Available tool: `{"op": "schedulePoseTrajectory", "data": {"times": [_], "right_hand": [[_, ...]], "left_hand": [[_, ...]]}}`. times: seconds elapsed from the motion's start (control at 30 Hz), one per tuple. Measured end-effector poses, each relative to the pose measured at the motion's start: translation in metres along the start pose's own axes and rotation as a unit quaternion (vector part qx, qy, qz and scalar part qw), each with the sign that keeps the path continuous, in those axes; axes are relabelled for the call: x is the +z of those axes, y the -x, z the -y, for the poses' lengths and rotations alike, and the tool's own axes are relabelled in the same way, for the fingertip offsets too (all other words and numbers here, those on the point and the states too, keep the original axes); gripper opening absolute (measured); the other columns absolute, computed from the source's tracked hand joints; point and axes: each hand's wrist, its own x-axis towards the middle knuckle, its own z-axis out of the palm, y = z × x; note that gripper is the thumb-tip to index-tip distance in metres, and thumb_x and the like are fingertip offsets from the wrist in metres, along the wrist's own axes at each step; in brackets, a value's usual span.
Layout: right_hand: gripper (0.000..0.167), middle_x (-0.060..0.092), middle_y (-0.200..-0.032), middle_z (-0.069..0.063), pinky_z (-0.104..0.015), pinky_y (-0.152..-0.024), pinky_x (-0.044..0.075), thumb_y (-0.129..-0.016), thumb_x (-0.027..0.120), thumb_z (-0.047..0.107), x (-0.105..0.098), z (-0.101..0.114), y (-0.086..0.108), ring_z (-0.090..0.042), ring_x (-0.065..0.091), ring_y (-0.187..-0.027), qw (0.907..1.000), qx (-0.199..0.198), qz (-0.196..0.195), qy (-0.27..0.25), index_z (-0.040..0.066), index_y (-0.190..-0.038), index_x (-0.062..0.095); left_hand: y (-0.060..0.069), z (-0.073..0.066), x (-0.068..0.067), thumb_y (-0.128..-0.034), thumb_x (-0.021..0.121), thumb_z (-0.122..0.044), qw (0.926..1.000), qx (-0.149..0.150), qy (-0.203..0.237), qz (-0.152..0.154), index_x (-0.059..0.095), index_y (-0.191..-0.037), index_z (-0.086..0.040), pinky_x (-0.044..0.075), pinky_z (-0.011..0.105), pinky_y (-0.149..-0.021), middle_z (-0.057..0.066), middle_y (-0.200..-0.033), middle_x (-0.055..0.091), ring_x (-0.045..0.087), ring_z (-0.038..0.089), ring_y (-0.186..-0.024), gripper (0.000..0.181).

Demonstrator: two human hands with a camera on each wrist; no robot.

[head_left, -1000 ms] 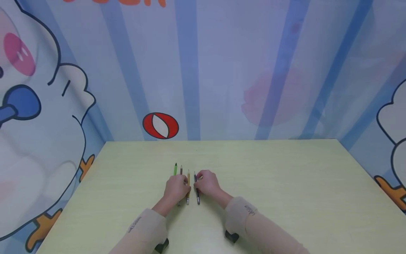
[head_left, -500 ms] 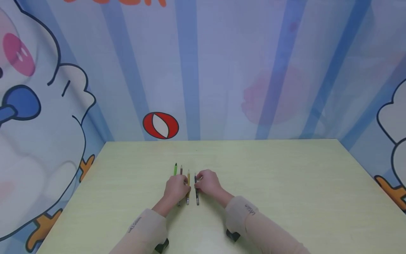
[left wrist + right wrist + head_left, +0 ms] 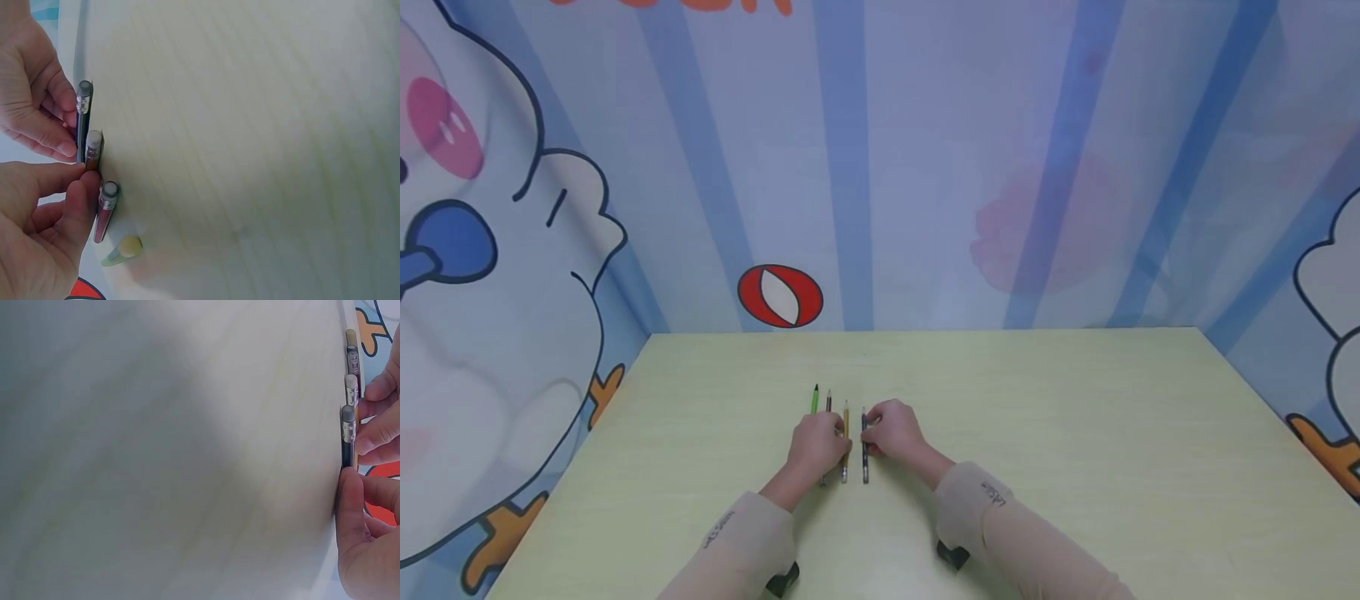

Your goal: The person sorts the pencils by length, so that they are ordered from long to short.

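Four fingers' breadth or less separates the pencils, which lie side by side on the table in the head view. My left hand [image 3: 817,443] pinches a yellow pencil [image 3: 846,417] between thumb and fingers. Just right of it, my right hand [image 3: 895,432] pinches a dark pencil [image 3: 865,471] that lies almost parallel, with a narrow gap between them. Partly hidden under my left hand are a dark red pencil [image 3: 105,215] and a green pencil [image 3: 815,400]. The left wrist view shows the eraser ends, and the green one's pale end [image 3: 130,246].
A pale wooden table [image 3: 1045,417] spreads out around both hands. Behind it rises a blue striped backdrop [image 3: 910,167] printed with cartoon figures and a red and white ball [image 3: 780,296]. Dark wrist-worn devices [image 3: 952,556] show beneath the beige sleeves [image 3: 1022,533].
The dark pencil has turned straighter: its eraser end shifted slightly left and its tip slightly right, with my right hand moving a little. My left hand and the other pencils stayed put.
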Motion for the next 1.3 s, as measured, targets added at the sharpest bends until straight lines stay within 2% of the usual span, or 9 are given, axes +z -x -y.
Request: {"op": "schedulePoseTrajectory", "data": {"times": [0.17, 0.43, 0.6, 0.83, 0.97, 1.07, 1.17, 1.23, 1.3], "right_hand": [[0.023, 0.063, -0.078, -0.011, -0.019, -0.048, 0.048, -0.074, 0.064, 0.001, -0.001, -0.001, 0.001, -0.010, 0.057, -0.050, 1.0000, 0.003, 0.001, -0.008, -0.003, -0.097, 0.061], [0.022, 0.063, -0.062, -0.008, -0.022, -0.050, 0.048, -0.072, 0.064, 0.001, -0.007, -0.006, 0.005, -0.011, 0.057, -0.050, 0.9997, -0.014, 0.010, -0.016, -0.003, -0.093, 0.060], [0.024, 0.063, -0.065, -0.007, -0.023, -0.052, 0.048, -0.072, 0.064, 0.004, -0.016, -0.010, 0.014, -0.012, 0.057, -0.052, 0.9994, -0.019, 0.025, -0.017, -0.002, -0.095, 0.060], [0.023, 0.062, -0.069, -0.005, -0.025, -0.055, 0.049, -0.075, 0.063, 0.007, -0.037, -0.025, 0.030, -0.011, 0.058, -0.055, 0.9960, -0.041, 0.068, -0.043, -0.001, -0.096, 0.060], [0.023, 0.062, -0.070, -0.006, -0.028, -0.056, 0.051, -0.078, 0.062, 0.008, -0.055, -0.034, 0.043, -0.013, 0.057, -0.058, 0.9903, -0.046, 0.105, -0.078, -0.002, -0.098, 0.059], [0.026, 0.062, -0.074, -0.008, -0.030, -0.057, 0.051, -0.080, 0.061, 0.010, -0.074, -0.041, 0.055, -0.014, 0.058, -0.061, 0.9850, -0.048, 0.133, -0.098, -0.003, -0.102, 0.058], [0.030, 0.062, -0.078, -0.007, -0.032, -0.060, 0.050, -0.082, 0.060, 0.014, -0.098, -0.048, 0.065, -0.015, 0.057, -0.066, 0.9828, -0.047, 0.150, -0.096, -0.004, -0.105, 0.056], [0.033, 0.062, -0.084, -0.009, -0.032, -0.063, 0.050, -0.083, 0.059, 0.018, -0.116, -0.054, 0.070, -0.016, 0.057, -0.071, 0.9841, -0.056, 0.151, -0.075, -0.004, -0.107, 0.055], [0.035, 0.062, -0.092, -0.011, -0.032, -0.067, 0.049, -0.084, 0.058, 0.022, -0.134, -0.058, 0.073, -0.018, 0.057, -0.079, 0.9873, -0.078, 0.135, -0.032, -0.003, -0.109, 0.055]], "left_hand": [[-0.001, 0.000, 0.000, -0.0748, 0.065, -0.010, 1.0000, 0.004, 0.000, -0.001, 0.064, -0.093, -0.001, 0.038, 0.018, -0.046, 0.006, -0.073, 0.062, 0.050, 0.010, -0.052, 0.020], [0.000, 0.001, 0.000, -0.0743, 0.065, -0.011, 1.0000, 0.006, 0.005, 0.001, 0.063, -0.095, -0.001, 0.040, 0.018, -0.048, 0.007, -0.076, 0.064, 0.051, 0.010, -0.055, 0.023], [0.002, 0.004, 0.001, -0.0733, 0.066, -0.010, 0.9995, 0.028, 0.014, -0.004, 0.063, -0.096, 0.000, 0.042, 0.018, -0.048, 0.008, -0.078, 0.065, 0.053, 0.009, -0.055, 0.025], [0.011, 0.014, 0.002, -0.0749, 0.064, -0.012, 0.9962, 0.076, 0.037, -0.023, 0.063, -0.097, -0.002, 0.040, 0.018, -0.049, 0.001, -0.072, 0.063, 0.051, 0.007, -0.059, 0.024], [0.021, 0.022, -0.003, -0.0766, 0.063, -0.012, 0.9904, 0.116, 0.074, -0.011, 0.063, -0.097, -0.004, 0.042, 0.019, -0.052, -0.002, -0.072, 0.061, 0.052, 0.007, -0.064, 0.022], [0.030, 0.031, -0.010, -0.0783, 0.062, -0.013, 0.9852, 0.138, 0.099, 0.026, 0.063, -0.098, -0.005, 0.044, 0.018, -0.055, -0.003, -0.074, 0.061, 0.055, 0.007, -0.068, 0.021], [0.040, 0.042, -0.020, -0.0794, 0.061, -0.013, 0.9810, 0.149, 0.109, 0.060, 0.063, -0.099, -0.006, 0.045, 0.017, -0.060, -0.003, -0.077, 0.062, 0.056, 0.007, -0.070, 0.020], [0.044, 0.049, -0.030, -0.0792, 0.061, -0.013, 0.9818, 0.143, 0.105, 0.069, 0.063, -0.099, -0.006, 0.047, 0.019, -0.062, -0.002, -0.079, 0.062, 0.057, 0.008, -0.071, 0.021], [0.046, 0.057, -0.040, -0.0800, 0.061, -0.016, 0.9887, 0.124, 0.067, 0.051, 0.063, -0.100, -0.009, 0.047, 0.021, -0.064, -0.004, -0.080, 0.063, 0.056, 0.008, -0.073, 0.022]]}}
